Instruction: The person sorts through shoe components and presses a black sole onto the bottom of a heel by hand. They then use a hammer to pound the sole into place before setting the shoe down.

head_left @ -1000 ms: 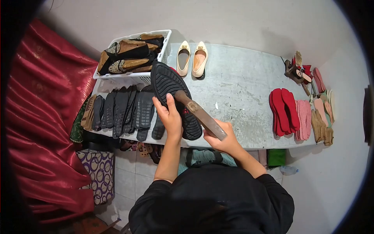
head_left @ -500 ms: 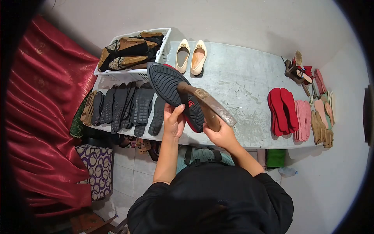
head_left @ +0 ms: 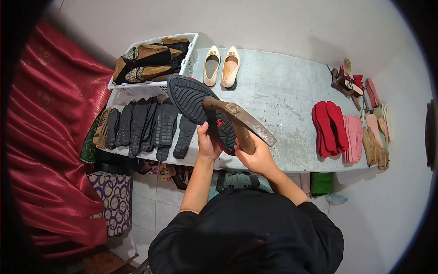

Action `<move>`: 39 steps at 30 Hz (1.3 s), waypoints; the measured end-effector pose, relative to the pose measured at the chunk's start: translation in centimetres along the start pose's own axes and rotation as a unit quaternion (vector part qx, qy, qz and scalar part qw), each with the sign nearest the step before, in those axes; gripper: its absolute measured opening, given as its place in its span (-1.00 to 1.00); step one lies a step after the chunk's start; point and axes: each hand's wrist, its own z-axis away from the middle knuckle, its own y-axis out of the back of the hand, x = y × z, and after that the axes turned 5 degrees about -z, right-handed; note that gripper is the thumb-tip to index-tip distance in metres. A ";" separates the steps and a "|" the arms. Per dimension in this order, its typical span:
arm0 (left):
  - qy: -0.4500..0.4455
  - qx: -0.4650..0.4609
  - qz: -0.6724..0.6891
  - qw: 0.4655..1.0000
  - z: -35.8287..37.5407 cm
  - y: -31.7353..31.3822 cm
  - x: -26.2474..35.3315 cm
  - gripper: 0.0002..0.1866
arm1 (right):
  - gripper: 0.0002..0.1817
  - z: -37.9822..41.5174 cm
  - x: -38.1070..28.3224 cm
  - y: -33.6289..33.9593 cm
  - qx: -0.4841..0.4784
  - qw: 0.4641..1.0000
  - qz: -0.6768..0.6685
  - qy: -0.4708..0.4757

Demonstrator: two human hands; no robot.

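My left hand (head_left: 209,145) is closed around the side of a shoe (head_left: 186,97), whose black ridged sole faces me with a red mark near the heel. A thin red edge shows along its rim. A hammer (head_left: 253,124) with a long, curved, worn metal head is gripped by its wooden handle in my right hand (head_left: 256,157). The rounded end of the head overlaps the middle of the sole in this view. Behind the shoe, on the table (head_left: 283,86), stands a pair of cream pointed flats (head_left: 230,68).
A white basket (head_left: 194,50) of dark shoes stands at the back left. Below it lie several black soles (head_left: 164,125). Red insoles (head_left: 329,128) and pink insoles (head_left: 352,137) lie at the right, near a metal shoe stand (head_left: 340,82). A red curtain (head_left: 59,137) hangs at left.
The shoe and the hammer head have shifted slightly left and down together. My left thumb has moved from over the sole to its edge. Both grips persist.
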 end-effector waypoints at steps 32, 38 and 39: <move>-0.117 0.055 -0.193 0.973 -2.0 -0.1 -0.7 -0.17 | -0.62 -0.9 -0.9 -0.3 -0.023 0.996 0.078 0.048; -0.100 0.068 -0.205 0.971 -3.7 9.5 -3.9 -0.42 | -0.74 -0.4 -1.5 -0.2 0.008 0.989 0.105 0.107; -0.100 0.069 -0.205 0.971 -3.2 7.9 -2.8 -0.42 | -0.83 -0.3 -1.8 -0.1 0.013 0.982 0.128 0.141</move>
